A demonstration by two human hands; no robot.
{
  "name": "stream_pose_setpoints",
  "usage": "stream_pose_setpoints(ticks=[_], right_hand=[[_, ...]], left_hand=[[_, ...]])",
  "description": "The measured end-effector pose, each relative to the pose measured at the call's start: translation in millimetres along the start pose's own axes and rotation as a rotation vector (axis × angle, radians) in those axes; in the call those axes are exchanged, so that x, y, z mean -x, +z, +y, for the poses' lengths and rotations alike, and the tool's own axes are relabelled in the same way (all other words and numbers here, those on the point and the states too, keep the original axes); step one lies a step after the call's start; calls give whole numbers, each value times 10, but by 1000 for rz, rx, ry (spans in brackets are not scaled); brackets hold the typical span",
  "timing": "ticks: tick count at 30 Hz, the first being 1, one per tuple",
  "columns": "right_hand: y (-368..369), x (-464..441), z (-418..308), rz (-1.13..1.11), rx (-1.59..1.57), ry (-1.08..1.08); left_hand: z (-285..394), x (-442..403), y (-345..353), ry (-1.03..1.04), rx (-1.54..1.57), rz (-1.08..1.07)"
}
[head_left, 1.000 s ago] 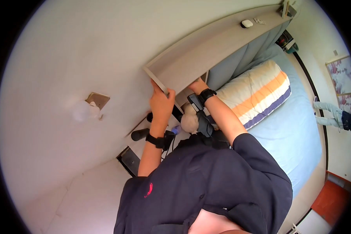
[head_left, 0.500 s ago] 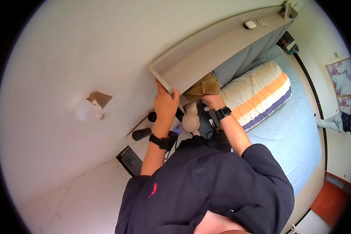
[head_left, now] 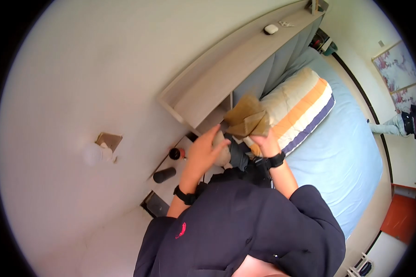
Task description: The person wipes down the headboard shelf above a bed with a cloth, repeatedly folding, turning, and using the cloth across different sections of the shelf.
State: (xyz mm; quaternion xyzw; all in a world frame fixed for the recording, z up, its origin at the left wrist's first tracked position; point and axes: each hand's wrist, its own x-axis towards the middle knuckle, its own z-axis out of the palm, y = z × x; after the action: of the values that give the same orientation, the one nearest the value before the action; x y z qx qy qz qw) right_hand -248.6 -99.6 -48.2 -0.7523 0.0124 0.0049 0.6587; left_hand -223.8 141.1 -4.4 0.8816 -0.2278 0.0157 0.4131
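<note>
My right hand grips a folded brown cloth by its lower edge, in front of the headboard. My left hand is off the shelf, with thumb and fingers apart and nothing seen in it. Its fingertips are just left of the cloth, near the end of the pale wooden headboard shelf. Below and between the hands, a pale plush toy is partly hidden by my left hand.
A striped pillow lies on the blue bed. A white earbud case sits on the headboard shelf. On the bedside table is a black cylinder. A bulb juts from the wall.
My left hand has let go of the shelf's end and opened. My right hand has brought the cloth away from the headboard, toward my body. The view has shifted slightly.
</note>
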Motion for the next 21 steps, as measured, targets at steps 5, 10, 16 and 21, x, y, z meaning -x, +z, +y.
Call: stream_pose_setpoints(ticks=[5,10,16,21], right_hand=[[365,-209,-179,-1,-563,28],[32,-301,-53,132,-402,102],[-411,-204,-179,136,-245,-62],[-555,-179,-415,196,172,-95]], left_hand=[[151,-296,363,-110,250,-54],[98,-344,284,-183,406,-119],[142,-632,329,-83,531,-23],[154,-853,538,-26,448,20]])
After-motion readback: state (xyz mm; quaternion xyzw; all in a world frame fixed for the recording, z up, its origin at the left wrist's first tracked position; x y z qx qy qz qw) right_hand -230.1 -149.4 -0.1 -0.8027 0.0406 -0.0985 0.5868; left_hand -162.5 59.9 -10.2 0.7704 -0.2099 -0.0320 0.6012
